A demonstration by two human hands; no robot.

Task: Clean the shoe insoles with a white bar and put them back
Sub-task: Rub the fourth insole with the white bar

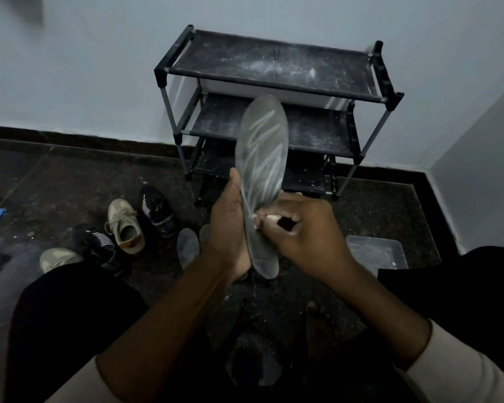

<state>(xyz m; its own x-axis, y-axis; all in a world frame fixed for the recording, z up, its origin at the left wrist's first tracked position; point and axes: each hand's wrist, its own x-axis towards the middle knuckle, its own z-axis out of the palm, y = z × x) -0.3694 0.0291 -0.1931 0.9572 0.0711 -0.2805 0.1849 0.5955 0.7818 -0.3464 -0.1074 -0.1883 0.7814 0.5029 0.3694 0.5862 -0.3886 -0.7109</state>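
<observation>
Two hands are working at the centre of the frame, and the cleaning step is under way. The left hand [230,225] is gripping a grey insole [262,146] along its left edge, thumb lying up the side. It is holding the insole upright, toe pointing toward the top of the frame. The right hand [300,228], fingers curled tight, is pinching a small white bar [269,218] and pressing its tip against the insole's narrow waist, just right of the left palm.

Chalky zigzag strokes are covering the upper half, while the heel end below the hands is looking bare, so the rubbing seems about half done. The next move is likely calling for short, firm strokes down over the heel, with the left hand bracing the thin, flexible sheet from behind.

A second insole [188,245] is lying flat on the dark speckled floor [70,184], left of centre, near a beige laced sneaker [126,225] and black striped shoes [157,210]. Behind, a black shoe rack [274,65] with cloth shelves is showing white dust.
</observation>
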